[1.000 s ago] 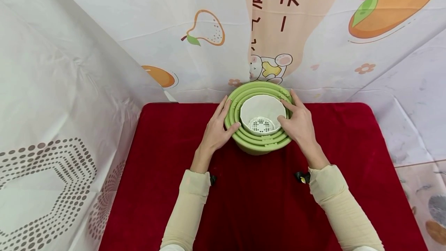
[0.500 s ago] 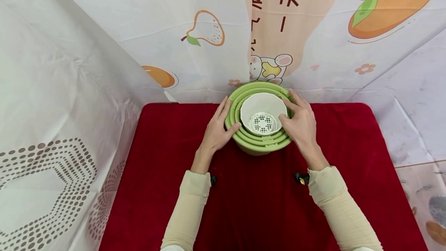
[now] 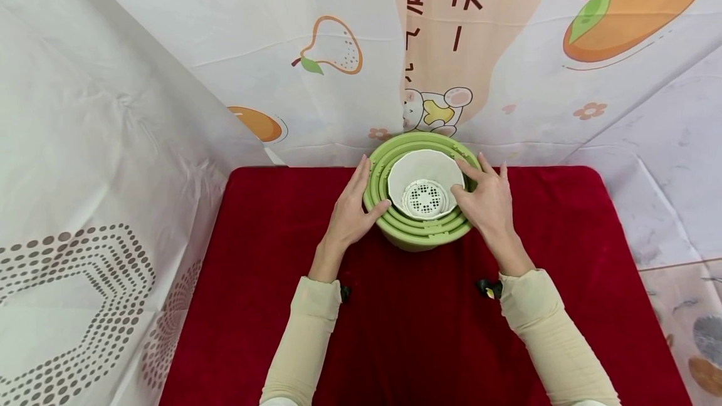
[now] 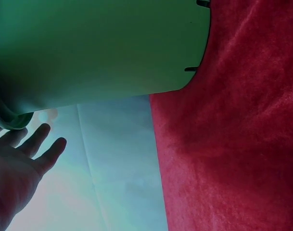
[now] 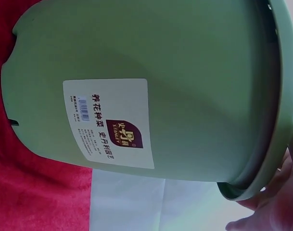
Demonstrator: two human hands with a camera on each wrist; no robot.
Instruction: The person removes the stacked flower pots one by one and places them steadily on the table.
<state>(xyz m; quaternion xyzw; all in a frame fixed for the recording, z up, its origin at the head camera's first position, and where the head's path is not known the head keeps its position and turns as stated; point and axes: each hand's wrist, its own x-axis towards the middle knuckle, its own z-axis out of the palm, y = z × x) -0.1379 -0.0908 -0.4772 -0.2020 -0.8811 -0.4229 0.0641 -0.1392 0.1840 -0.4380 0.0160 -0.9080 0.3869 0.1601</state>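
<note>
A stack of nested green flower pots (image 3: 403, 240) stands at the table's far edge, with a white flower pot (image 3: 422, 166) inside the innermost one. The white pot's base is a round grid of holes. My left hand (image 3: 348, 215) rests against the left side of the green rims, fingers extended and thumb on the front left rim; the left wrist view has its fingers spread beside the rim. With thumb and index finger my right hand (image 3: 486, 198) pinches the white pot's right rim, its other fingers raised. A label (image 5: 110, 125) marks the outer green pot (image 5: 199, 86).
A red cloth (image 3: 271, 255) covers the table. Behind the pots hangs a white curtain (image 3: 237, 30) printed with fruit, close to the far edge. More pale sheeting (image 3: 665, 143) hangs at the right.
The white pot has shifted slightly, its holed base now showing farther up. My right hand's outer fingers have lifted away from the green rim. The left hand stays nearly still.
</note>
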